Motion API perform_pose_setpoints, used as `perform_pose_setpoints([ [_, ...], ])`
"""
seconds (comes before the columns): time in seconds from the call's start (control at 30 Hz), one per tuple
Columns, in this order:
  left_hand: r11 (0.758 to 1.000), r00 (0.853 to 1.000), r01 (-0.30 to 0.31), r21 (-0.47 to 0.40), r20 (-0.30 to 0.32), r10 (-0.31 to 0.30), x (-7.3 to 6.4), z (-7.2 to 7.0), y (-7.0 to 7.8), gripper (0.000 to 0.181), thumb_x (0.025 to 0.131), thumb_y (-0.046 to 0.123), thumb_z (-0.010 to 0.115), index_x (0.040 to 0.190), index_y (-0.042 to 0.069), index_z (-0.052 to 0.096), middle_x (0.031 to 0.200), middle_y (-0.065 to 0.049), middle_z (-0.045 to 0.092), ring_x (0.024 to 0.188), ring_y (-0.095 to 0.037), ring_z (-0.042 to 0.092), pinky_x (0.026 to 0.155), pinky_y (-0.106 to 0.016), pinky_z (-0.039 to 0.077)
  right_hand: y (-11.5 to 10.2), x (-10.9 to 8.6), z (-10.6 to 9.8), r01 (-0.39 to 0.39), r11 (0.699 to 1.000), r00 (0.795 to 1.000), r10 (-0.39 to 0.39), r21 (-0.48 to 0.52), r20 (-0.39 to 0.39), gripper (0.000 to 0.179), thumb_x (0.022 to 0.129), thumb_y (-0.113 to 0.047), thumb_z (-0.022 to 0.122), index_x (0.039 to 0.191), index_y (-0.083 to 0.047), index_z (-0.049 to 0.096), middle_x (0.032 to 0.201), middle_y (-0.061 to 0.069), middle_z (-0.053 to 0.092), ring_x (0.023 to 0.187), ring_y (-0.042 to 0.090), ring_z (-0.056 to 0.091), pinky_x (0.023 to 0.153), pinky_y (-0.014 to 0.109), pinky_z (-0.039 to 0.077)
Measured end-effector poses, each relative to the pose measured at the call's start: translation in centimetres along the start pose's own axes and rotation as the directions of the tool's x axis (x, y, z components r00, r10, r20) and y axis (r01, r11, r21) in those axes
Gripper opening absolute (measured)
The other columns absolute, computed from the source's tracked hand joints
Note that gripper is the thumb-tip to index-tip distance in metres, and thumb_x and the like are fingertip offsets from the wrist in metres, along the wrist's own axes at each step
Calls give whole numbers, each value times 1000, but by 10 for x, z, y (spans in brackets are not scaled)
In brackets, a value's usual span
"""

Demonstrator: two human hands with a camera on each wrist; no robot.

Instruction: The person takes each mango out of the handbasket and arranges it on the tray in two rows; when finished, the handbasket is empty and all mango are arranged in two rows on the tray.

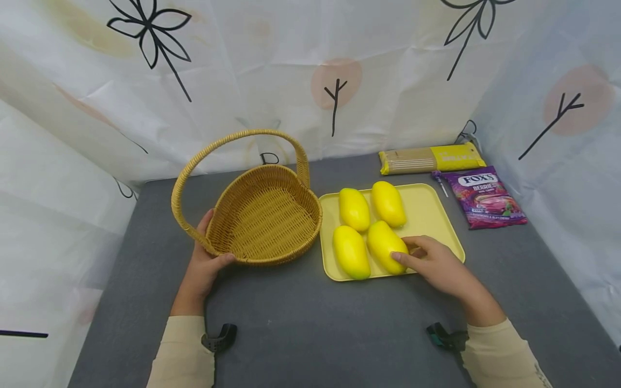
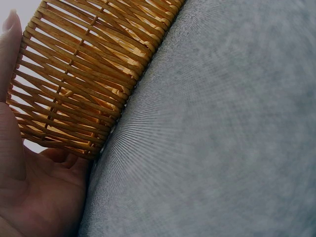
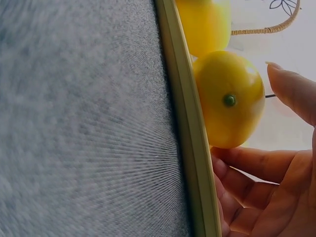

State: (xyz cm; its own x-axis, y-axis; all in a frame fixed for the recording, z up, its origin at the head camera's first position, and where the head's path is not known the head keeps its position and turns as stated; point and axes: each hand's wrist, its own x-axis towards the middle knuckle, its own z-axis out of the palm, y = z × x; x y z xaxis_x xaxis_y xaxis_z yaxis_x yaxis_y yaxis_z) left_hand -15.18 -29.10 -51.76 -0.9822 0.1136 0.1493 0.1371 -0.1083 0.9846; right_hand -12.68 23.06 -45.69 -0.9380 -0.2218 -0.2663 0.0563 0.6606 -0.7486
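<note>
A woven wicker basket [image 1: 271, 226] with a tall arched handle stands on the left, tilted so that its inside shows. My left hand [image 1: 204, 267] grips its near left side, the thumb over the rim and the fingers behind the wall. In the left wrist view the weave of the basket [image 2: 84, 74] fills the space by the palm. Several yellow mangoes lie on a pale yellow tray [image 1: 427, 210]. At the near right mango [image 1: 385, 248] is my right hand [image 1: 436, 264]. Its fingers touch that mango's side; in the right wrist view the thumb [image 3: 291, 91] stands slightly off it.
Behind the tray lies a yellow pack of noodles [image 1: 432, 159]. A purple candy bag [image 1: 487, 196] is right of it. The basket's rim is close to the tray's left edge. White printed cloth [image 1: 388, 97] hangs behind and at both sides of the grey table [image 1: 315, 334].
</note>
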Motion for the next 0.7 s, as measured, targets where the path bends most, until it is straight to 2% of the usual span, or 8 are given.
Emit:
perform_pose_setpoints([
  [0.43,1000,1000,-20,-7,14,20,4,1,-3,112,94,-12,80,177,23,14,176,-12,22,155,-38,30,107,-28,48,2,0,-3,-6,1000,1000,6,-11,-6,75,106,-50,70,151,8,56,138,24,63,113,37,64,94,55,57],
  [0.7,1000,1000,-16,1,-17,16,3,5,-1,105,97,-11,77,177,22,17,176,-11,24,155,-37,33,108,-28,47,1,-1,-10,16,1000,999,-16,-12,-39,72,108,-48,69,154,5,53,142,26,61,118,41,63,91,56,59],
])
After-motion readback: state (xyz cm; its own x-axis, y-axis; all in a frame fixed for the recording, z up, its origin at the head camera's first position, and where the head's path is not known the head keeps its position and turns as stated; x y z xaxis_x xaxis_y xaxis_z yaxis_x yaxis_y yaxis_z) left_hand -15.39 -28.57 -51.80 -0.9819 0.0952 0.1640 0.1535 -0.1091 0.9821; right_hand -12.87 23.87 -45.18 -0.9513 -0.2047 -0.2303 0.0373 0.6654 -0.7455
